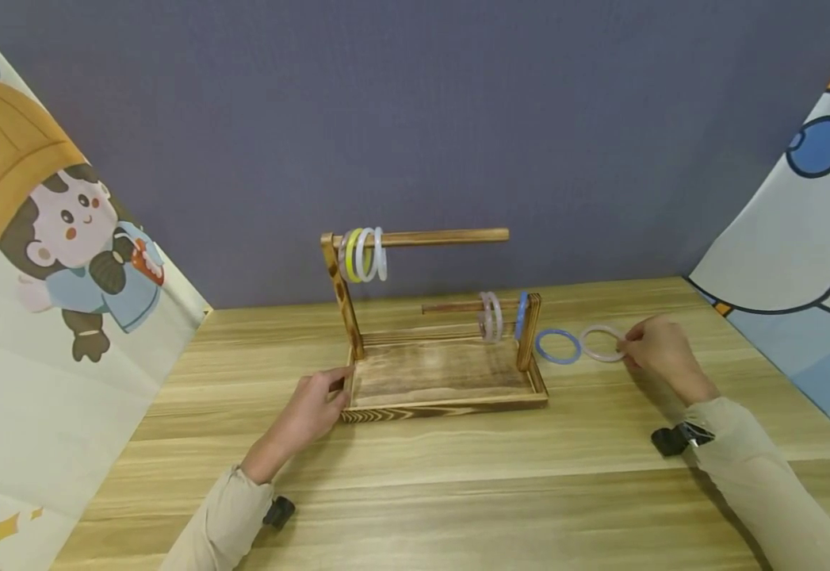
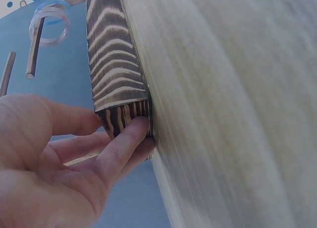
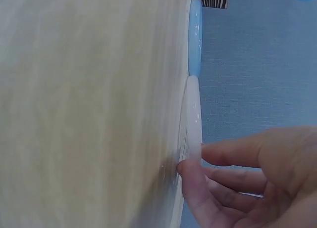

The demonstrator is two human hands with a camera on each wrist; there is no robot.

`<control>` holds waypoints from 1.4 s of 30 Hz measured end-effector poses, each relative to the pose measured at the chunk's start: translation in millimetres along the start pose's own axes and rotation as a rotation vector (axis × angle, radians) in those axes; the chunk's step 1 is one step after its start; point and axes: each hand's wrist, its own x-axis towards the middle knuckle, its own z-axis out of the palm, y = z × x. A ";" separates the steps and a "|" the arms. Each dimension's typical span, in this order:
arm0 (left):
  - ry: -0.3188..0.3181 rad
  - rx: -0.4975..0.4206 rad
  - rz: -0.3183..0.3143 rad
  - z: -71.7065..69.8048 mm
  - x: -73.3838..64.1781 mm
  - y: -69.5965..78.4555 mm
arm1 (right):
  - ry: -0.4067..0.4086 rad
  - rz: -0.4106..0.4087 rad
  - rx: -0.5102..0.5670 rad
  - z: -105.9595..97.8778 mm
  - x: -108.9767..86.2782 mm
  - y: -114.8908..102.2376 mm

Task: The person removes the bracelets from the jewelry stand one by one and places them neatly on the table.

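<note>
A two-armed wooden rack (image 1: 450,410) with a tray base stands on the table. My left hand (image 1: 312,404) holds the tray's left end, its fingertips against the striped end face (image 2: 119,120) in the left wrist view. To the right of the rack, my right hand (image 1: 660,354) pinches the right edge of a pale pink bangle (image 1: 589,350) between thumb and fingers. This bangle (image 3: 193,114) lies nearly flat on the table, its left edge right at a blue bangle (image 1: 557,361). The right wrist view shows both rings edge-on.
The rack's upper bar (image 1: 450,236) carries several bangles, among them a yellow bangle (image 1: 349,258), near its left post. On the shorter lower bar (image 1: 450,308) hang pale pink bangles (image 1: 497,317) and a blue bangle (image 1: 521,316). A grey-blue panel (image 1: 415,119) rises behind the table.
</note>
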 end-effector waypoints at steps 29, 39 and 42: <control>0.005 0.006 0.003 0.0 0.6 -0.1 | -0.044 -0.033 -0.022 -4.6 1.5 -1.0; 0.009 0.017 0.014 0.4 1.1 -1.2 | 0.038 -0.106 -0.008 -8.8 -1.0 -21.4; 0.005 0.020 0.010 0.2 1.1 -1.4 | 0.062 -0.111 -0.019 -10.4 -4.4 -35.1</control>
